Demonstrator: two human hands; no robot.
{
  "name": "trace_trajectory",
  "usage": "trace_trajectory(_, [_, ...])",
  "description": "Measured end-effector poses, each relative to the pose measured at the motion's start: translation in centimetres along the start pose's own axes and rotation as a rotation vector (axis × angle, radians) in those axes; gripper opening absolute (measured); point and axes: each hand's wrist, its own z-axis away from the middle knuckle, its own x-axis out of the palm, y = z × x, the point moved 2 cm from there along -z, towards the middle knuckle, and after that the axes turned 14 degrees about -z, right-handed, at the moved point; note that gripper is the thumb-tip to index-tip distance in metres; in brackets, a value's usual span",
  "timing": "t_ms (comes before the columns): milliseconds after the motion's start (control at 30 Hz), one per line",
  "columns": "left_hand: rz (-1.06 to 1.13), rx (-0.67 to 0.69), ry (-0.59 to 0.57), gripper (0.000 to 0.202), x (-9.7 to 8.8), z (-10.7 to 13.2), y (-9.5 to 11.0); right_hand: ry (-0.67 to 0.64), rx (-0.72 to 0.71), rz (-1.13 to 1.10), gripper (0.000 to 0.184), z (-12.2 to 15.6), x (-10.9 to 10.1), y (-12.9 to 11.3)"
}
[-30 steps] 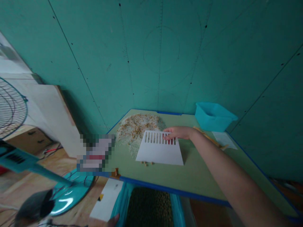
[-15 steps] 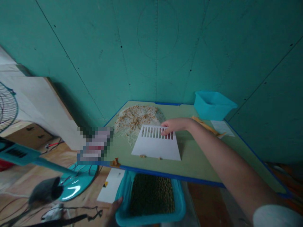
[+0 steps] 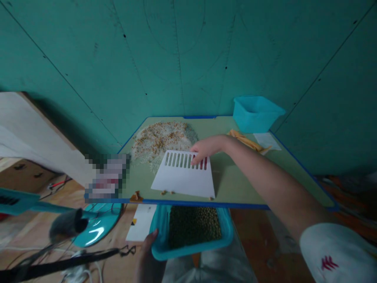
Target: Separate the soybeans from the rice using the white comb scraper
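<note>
My right hand [image 3: 206, 150] grips the slotted top edge of a white scraper sheet [image 3: 185, 181], which stands tilted on the table. A few pale beans [image 3: 163, 192] lie along its lower edge, close to the table's front rim. Behind the sheet spreads a heap of white grains mixed with orange-yellow beans [image 3: 160, 138]. Below the front edge, my left hand [image 3: 150, 240] holds the left rim of a blue tub [image 3: 193, 253]. Dark green small beans and pale larger beans fill the tub. Most of my left fingers are hidden by the tub's wall.
On the green table [image 3: 235, 184] with blue edging, a blue bin [image 3: 256, 116] stands at the back right beside a yellow cloth-like item [image 3: 249, 142] and white paper [image 3: 267, 140]. A blurred-out item [image 3: 107, 177] lies at the left corner. Fan base [image 3: 98, 228] and cables are lower left.
My right hand has drawn the scraper closer to the front edge, with beans along it. The tub has shifted up and to the right under the edge. The whole view has moved too.
</note>
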Motion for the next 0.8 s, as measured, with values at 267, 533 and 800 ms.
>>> trace_trajectory(267, [-0.03,-0.065,-0.046,0.027,0.4,-0.4,-0.4,-0.052,-0.016,0.055,0.021,0.1,0.4,-0.4])
trace_trajectory(533, [-0.109,-0.023,-0.012,0.025,0.9,-0.5,-1.3,-0.1,-0.15,-0.125,0.017,0.7,0.3,-0.9])
trace_trajectory(800, [-0.177,0.007,0.019,0.028,-0.1,-0.8,-0.6,0.314,-0.216,-0.184,0.015,7.2,-4.5,0.2])
